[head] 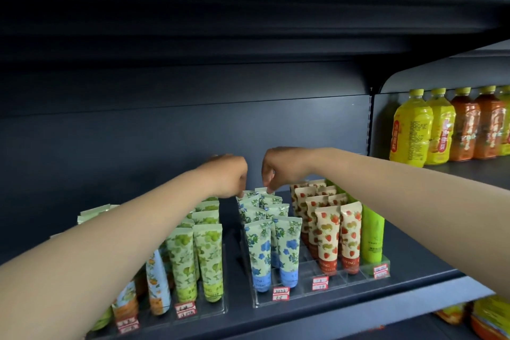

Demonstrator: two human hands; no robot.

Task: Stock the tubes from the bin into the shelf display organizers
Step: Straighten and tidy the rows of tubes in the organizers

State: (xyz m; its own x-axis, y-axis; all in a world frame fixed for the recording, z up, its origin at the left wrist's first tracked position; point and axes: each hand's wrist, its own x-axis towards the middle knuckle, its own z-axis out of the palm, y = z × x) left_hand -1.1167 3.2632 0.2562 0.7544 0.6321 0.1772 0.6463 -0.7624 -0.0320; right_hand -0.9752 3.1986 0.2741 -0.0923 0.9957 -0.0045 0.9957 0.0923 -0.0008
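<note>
Both hands pinch rear blue-flower tubes (260, 196): my left hand (227, 178) and right hand (277, 169) nearly touch, with open dark shelf (414, 265) behind the clear organizer (311, 288).

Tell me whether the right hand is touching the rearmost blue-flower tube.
Touching. The head view shows the right hand with thumb and fingertips closed on the top edge of the rearmost blue-flower tube in the clear organizer.
</note>
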